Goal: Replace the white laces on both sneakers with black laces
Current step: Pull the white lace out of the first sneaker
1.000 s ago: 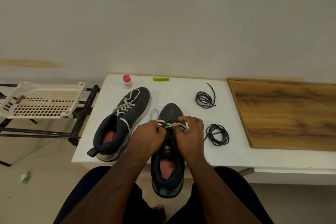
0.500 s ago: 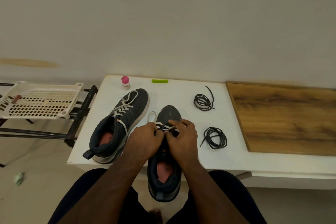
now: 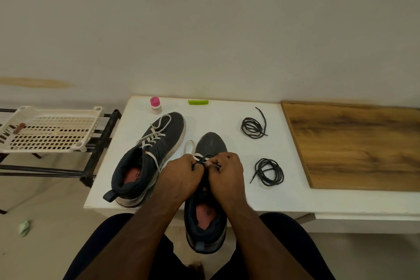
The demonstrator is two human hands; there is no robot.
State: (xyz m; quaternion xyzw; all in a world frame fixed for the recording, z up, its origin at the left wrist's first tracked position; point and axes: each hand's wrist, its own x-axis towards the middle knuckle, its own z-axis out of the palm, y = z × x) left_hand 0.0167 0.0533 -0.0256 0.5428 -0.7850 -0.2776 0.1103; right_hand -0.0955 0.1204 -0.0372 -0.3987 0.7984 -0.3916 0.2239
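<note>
Bench (image 3: 227, 202), white and set against the wall, runs out of view at the right, where a wooden board (image 3: 354, 145) lies cut off by the edge. Of the near sneaker (image 3: 208, 213), heel overhanging the bench front, the lace rows are mostly covered by both hands; only a white loop (image 3: 189, 146) shows beside its toe. The far sneaker (image 3: 147, 159) lies angled to the left, its white laces (image 3: 154, 137) loose but threaded. The left hand (image 3: 179, 177) and right hand (image 3: 227, 175) meet knuckle to knuckle over the near sneaker's tongue, each grip pinched on lace; whether the dark strand between them is lace or tongue is hard to make out. Two coiled black laces (image 3: 269, 171) (image 3: 252, 127) sit apart to the right. A pink-capped bottle (image 3: 155, 105) and a green clip (image 3: 198, 102) rest by the wall.
</note>
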